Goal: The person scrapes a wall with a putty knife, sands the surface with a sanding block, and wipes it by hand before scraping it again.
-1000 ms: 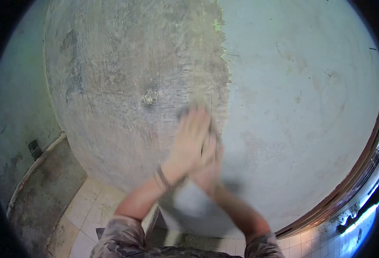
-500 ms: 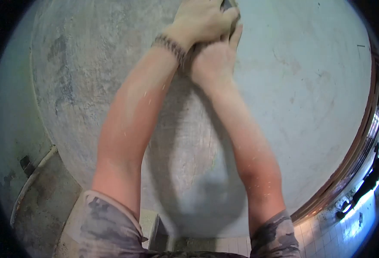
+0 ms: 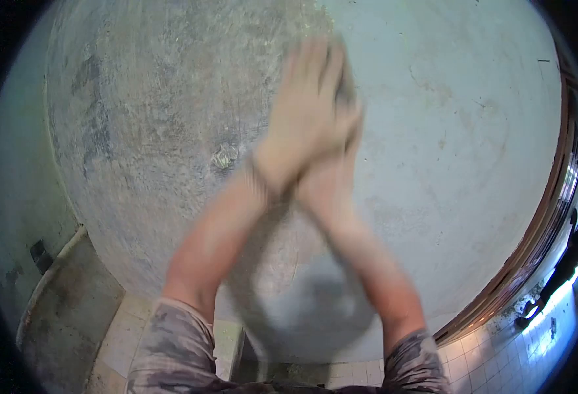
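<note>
My left hand [image 3: 307,111] presses against the wall [image 3: 459,164], its fingers stretched upward and closed over a dark, flat piece [image 3: 347,82]. Only a narrow edge of that piece shows beside the fingers, and motion blur hides its kind. Below and partly under the left hand, my right hand [image 3: 328,180] touches the left one, with most of its fingers covered. A bracelet circles my left wrist. Pale dust coats both hands and forearms. Left of the hands the wall is rough, grey and scuffed; to the right it is smoother and pale green.
A doorway frame [image 3: 558,171] curves along the right side, with a person [image 3: 558,276] beyond it. Floor tiles [image 3: 476,358] lie at the lower right. At the lower left is a grey ledge with a raised rim [image 3: 46,279].
Both hands have come down the wall together, from the top of the view to its upper middle, still overlapping. My elbows have lowered and bent more.
</note>
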The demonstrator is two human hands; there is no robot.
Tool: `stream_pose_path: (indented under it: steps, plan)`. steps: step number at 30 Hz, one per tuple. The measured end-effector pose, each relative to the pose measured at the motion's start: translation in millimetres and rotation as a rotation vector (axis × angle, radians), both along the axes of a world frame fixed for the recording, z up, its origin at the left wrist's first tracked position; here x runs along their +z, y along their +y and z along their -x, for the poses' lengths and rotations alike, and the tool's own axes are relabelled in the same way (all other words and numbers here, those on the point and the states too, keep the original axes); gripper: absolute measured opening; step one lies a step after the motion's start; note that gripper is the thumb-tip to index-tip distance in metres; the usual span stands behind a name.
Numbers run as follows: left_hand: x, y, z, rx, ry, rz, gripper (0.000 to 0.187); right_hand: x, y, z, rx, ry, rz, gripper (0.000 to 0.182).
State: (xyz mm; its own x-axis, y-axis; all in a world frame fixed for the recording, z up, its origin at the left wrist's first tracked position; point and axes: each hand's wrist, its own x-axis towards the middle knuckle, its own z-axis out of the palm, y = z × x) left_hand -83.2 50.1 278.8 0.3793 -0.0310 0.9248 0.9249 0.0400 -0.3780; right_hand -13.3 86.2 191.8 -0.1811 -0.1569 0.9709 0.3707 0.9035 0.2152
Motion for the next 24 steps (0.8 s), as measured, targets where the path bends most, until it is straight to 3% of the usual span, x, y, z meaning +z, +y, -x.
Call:
stream_pose_path:
  steps: [1,2,3,4,6,8,10,12,13,15,16,17,19,20,21,22,23,24]
  plan:
    - [56,-1,3,-0.039,0.077,-0.017,0.076,57,4,2,-0.061,0.039,-0.145,0.059]
    - [98,-18,-10,0.096,-0.034,0.152,0.075,99,-7,-5,-0.287,-0.233,0.055,0.06]
    - [119,-30,-19,0.227,-0.152,0.317,0.076,120,-2,7,-0.33,-0.08,-0.029,0.059]
    - [115,-27,-17,0.22,-0.164,0.324,0.076,127,-1,17,-0.373,0.068,-0.114,0.058]
    - [90,-24,-14,0.265,-0.121,0.225,0.078,88,-1,19,-0.363,-0.005,-0.048,0.059]
    - [12,-8,0,-0.009,0.035,0.115,0.078,9,-4,21,-0.274,-0.034,0.112,0.065]
    - [-104,-23,-14,0.024,-0.119,0.298,0.088,-134,1,29,-0.085,-0.108,0.385,0.078]
    - [-246,-31,-16,0.109,-0.303,0.56,0.093,-264,-14,1,0.004,-0.248,0.465,0.075]
    - [-303,-40,-21,0.16,-0.338,0.643,0.095,-329,-25,-10,-0.085,-0.335,0.445,0.075]
    - [-326,-44,-27,0.143,-0.385,0.657,0.095,-331,-40,-19,-0.182,-0.398,0.42,0.075]
    - [-332,-42,-30,0.128,-0.453,0.661,0.095,-322,-32,-21,-0.097,-0.474,0.59,0.075]
    - [-303,-40,-30,0.091,-0.385,0.605,0.095,-288,-33,-22,-0.003,-0.547,0.771,0.076]
    - [-179,-19,-25,0.023,-0.22,0.412,0.093,-204,-2,2,0.015,-0.318,0.559,0.077]
    - [-112,-9,-26,-0.028,-0.109,0.26,0.091,-130,2,7,-0.118,-0.128,0.36,0.077]
    - [-57,6,-25,-0.047,-0.003,0.154,0.09,-65,0,2,-0.136,-0.101,0.364,0.067]
    - [-5,10,-32,0.049,0.001,0.192,0.084,-17,7,3,-0.302,-0.044,0.232,0.065]
    - [30,11,-36,0.146,-0.004,0.234,0.079,13,11,4,-0.465,0.003,0.098,0.064]
    - [39,15,-33,0.15,-0.024,0.251,0.079,26,10,3,-0.46,-0.02,0.109,0.064]
